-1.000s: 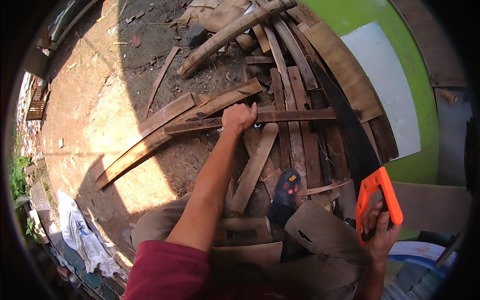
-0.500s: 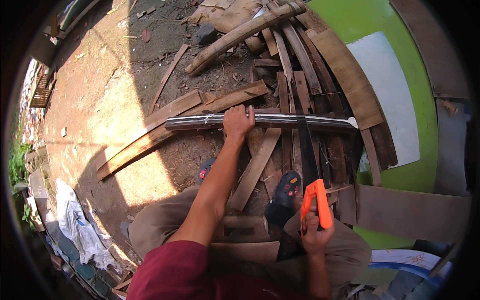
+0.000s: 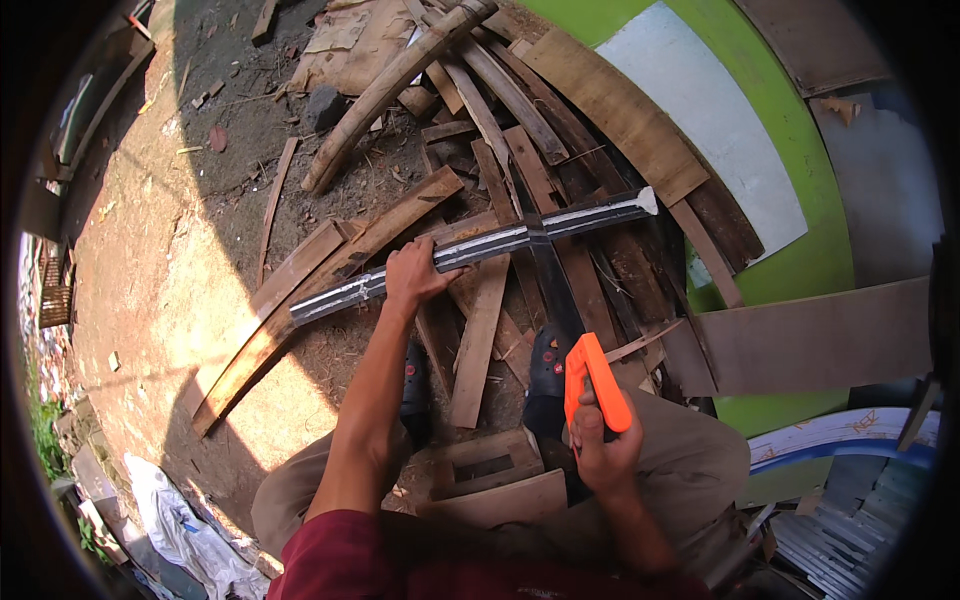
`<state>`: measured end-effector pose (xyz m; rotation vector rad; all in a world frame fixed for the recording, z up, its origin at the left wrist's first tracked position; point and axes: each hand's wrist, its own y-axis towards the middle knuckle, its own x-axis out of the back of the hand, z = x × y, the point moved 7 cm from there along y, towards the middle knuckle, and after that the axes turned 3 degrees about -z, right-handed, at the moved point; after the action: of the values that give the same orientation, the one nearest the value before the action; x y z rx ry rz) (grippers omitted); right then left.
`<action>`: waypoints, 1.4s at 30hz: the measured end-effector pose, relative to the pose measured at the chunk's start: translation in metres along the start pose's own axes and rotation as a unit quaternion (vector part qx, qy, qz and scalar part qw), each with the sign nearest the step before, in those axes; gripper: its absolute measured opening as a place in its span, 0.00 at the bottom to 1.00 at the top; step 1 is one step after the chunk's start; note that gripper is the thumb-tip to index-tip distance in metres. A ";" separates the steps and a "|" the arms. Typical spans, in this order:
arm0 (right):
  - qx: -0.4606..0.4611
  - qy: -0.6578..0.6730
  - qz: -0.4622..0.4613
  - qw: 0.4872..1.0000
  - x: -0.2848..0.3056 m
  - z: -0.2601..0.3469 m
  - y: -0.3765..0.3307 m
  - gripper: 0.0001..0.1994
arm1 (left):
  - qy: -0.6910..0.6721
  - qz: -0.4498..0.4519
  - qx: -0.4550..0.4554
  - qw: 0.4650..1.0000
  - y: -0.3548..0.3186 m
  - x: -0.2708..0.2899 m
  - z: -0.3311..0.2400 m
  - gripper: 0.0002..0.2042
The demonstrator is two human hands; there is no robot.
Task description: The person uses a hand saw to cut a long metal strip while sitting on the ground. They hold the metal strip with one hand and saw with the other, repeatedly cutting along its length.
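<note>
A long dark board with white streaks (image 3: 490, 243) lies slantwise across the wood pile, its right end higher in the picture. Left of its middle, my left hand (image 3: 418, 272) is closed over it, thumb stretched along its near side. In my right hand (image 3: 607, 450) is a handsaw (image 3: 600, 372), the fingers wrapped round its orange handle. The saw's dark blade slants up and away from me and crosses the board right of the middle. Whether the teeth are in a cut cannot be made out.
Loose planks (image 3: 480, 345) and a rounded log (image 3: 390, 95) lie around the board. Between my knees is a small wooden frame (image 3: 490, 500). My shod feet (image 3: 545, 375) stand close to the blade. Green and white sheets (image 3: 720, 120) lie at the right.
The view has turned, so the board now looks slanted instead of level. Both hands keep their holds, and the saw still crosses the board at about the same place.
</note>
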<state>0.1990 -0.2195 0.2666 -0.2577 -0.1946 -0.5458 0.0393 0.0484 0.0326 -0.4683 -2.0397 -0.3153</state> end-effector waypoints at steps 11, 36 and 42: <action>0.019 -0.096 0.034 0.995 -0.007 -0.012 -0.005 0.15 | 0.015 -0.007 0.042 0.999 0.015 0.001 0.025 0.36; 0.176 -0.135 0.049 0.974 -0.085 -0.123 0.062 0.09 | -0.044 0.049 0.184 0.981 0.040 -0.009 0.017 0.34; 0.157 -0.114 0.033 0.980 -0.079 -0.132 0.061 0.09 | -0.032 0.052 0.156 0.986 0.040 -0.011 0.016 0.35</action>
<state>0.1809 -0.1692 0.1099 -0.0171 -0.4879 -0.4116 0.0495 0.0887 0.0162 -0.3909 -2.0718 0.0844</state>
